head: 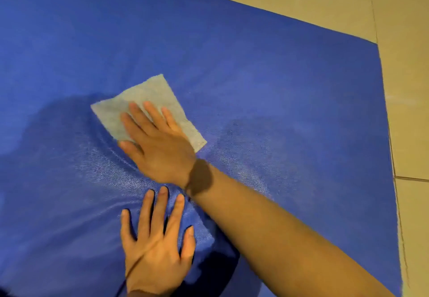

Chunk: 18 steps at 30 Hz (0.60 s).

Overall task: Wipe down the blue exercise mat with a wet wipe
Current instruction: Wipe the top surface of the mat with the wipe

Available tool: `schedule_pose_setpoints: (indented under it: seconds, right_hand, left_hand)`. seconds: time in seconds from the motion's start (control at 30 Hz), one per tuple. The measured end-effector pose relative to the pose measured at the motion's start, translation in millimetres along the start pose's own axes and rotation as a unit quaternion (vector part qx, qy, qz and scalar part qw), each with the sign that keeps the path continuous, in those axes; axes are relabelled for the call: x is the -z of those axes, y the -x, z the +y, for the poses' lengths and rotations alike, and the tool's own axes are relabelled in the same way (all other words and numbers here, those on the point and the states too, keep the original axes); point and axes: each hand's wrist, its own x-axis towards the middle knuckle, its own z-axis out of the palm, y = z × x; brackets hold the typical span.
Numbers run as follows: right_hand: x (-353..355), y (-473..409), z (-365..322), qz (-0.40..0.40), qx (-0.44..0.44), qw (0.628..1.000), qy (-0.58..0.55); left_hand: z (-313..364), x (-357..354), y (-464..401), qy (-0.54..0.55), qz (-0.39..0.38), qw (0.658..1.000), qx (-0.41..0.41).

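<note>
The right hand (157, 143) lies flat on the wet wipe (148, 108), its fingers (139, 120) straight and pressing the wipe onto the blue exercise mat (255, 83). Most of the wipe shows beyond the fingertips, its long axis running diagonally. The left hand (155, 245) rests just nearer the person, fingers spread flat on the mat, bracing it. Unwiped mat likely lies farther ahead; beige floor tiles (406, 111) border the mat's right edge.

A single head-worn view looks steeply down, close over the blue mat (255, 69) and tiled floor (408, 111).
</note>
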Motion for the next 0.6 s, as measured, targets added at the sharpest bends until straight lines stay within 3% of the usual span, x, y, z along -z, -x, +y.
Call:
schedule_pose_setpoints:
  seconds: [0.07, 0.13, 0.23, 0.33, 0.43, 0.5, 0.6]
  right_hand:
    - [3.9, -10.8, 9.4, -0.052, 0.058, 0.996, 0.054]
    - [11.6, -12.3, 47.4, -0.053, 0.041, 0.998, 0.019]
    - [20.5, 13.8, 123.2, 0.026, -0.123, 0.992, 0.003]
    - [35.0, 74.2, 185.6, 0.026, -0.31, 0.95, 0.008]
    - [40.3, 104.1, 188.0, 0.067, -0.411, 0.909, 0.011]
    - [27.6, 97.8, 153.5, 0.065, -0.397, 0.916, -0.005]
    - [3.5, 76.2, 81.1, 0.047, -0.213, 0.975, -0.044]
  left_hand:
    - [-0.5, 0.2, -0.1, 0.0, -0.002, 1.0, -0.001]
    - [0.2, 1.6, -0.8, 0.005, -0.002, 1.0, 0.006]
    - [1.5, 3.8, -1.9, 0.003, -0.005, 1.0, 0.007]
    - [1.3, 4.1, -1.5, 0.003, -0.011, 1.0, 0.008]
    - [1.6, 4.3, -2.5, 0.009, -0.014, 1.0, 0.008]
    - [2.4, 4.5, -2.7, 0.009, -0.016, 1.0, 0.014]
    - [1.3, 2.8, -1.0, 0.011, -0.005, 1.0, 0.014]
